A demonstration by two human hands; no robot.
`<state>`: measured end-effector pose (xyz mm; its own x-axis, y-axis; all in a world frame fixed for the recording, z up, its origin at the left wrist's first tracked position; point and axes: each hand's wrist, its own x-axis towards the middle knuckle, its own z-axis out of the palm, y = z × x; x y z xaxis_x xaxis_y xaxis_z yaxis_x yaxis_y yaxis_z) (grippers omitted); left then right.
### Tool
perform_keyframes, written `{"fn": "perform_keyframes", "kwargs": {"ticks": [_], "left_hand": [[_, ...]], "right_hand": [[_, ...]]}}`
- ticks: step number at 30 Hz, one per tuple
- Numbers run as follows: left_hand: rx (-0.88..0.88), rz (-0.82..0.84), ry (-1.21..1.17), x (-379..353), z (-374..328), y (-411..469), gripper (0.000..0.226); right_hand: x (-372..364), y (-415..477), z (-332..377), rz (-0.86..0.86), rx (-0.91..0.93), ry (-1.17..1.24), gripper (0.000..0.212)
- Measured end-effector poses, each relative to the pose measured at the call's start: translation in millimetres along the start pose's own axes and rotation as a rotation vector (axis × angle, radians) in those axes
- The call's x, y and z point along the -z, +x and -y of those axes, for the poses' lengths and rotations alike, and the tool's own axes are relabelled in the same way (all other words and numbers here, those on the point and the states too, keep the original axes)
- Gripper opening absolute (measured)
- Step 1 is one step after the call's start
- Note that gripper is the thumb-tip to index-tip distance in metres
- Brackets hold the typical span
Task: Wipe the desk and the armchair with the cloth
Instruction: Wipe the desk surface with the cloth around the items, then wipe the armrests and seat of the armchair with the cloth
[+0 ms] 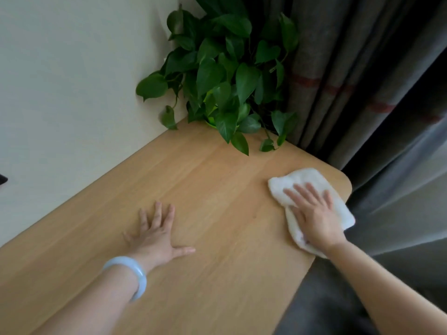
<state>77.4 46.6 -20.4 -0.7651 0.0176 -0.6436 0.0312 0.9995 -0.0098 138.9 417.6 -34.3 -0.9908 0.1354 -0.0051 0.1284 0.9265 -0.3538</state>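
A light wooden desk [205,184] fills the middle of the head view. A folded white cloth [338,206] lies at the desk's right edge, near the rounded far corner, and partly hangs over the side. My right hand [314,213] presses flat on the cloth with its fingers spread. My left hand [157,235] rests palm down on the bare wood at the centre left, fingers apart, holding nothing. A pale blue bangle [133,274] circles the left wrist. No armchair is in view.
A leafy green potted plant [217,76] stands in the desk's far corner, its leaves drooping onto the wood. A cream wall [72,81] runs along the left. Grey curtains [362,81] hang close behind the right edge.
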Motion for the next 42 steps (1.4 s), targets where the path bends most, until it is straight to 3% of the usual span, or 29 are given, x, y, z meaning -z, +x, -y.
{"fn": "perform_keyframes", "kwargs": {"ticks": [3,6,11,18,22,24,26,28,35,42], "left_hand": [[0.027,0.021,0.009,2,-6,-1,0.129],[0.032,0.024,-0.006,4,-10,-3,0.129],[0.035,0.021,-0.014,5,-11,-4,0.129],[0.034,-0.013,-0.015,2,-8,-5,0.127],[-0.017,-0.074,-0.041,-11,-6,-16,0.100],[-0.077,-0.109,-0.056,-20,0,-25,0.081],[-0.135,-0.115,-0.082,-29,11,-36,0.069],[-0.164,-0.103,-0.063,-38,23,-50,0.065],[-0.191,-0.120,0.032,-52,36,-101,0.071],[-0.441,-0.158,0.130,-75,-26,-148,0.070]], "right_hand": [[24,37,-49,-0.001,-0.286,-0.090,0.045],[7,31,-27,-0.090,-0.416,-0.075,0.045],[-26,-37,40,-0.117,-0.277,-0.111,0.039],[-62,-105,141,0.014,-0.092,0.058,0.053],[-73,-129,189,0.106,0.074,0.041,0.056],[-72,-139,205,0.171,0.121,0.046,0.067],[-68,-150,214,0.190,0.169,0.087,0.050],[-63,-159,218,0.163,0.165,0.116,0.039],[-29,-216,219,0.066,-0.003,0.191,0.046],[0,-287,192,-0.050,-0.216,0.179,0.050]]}}
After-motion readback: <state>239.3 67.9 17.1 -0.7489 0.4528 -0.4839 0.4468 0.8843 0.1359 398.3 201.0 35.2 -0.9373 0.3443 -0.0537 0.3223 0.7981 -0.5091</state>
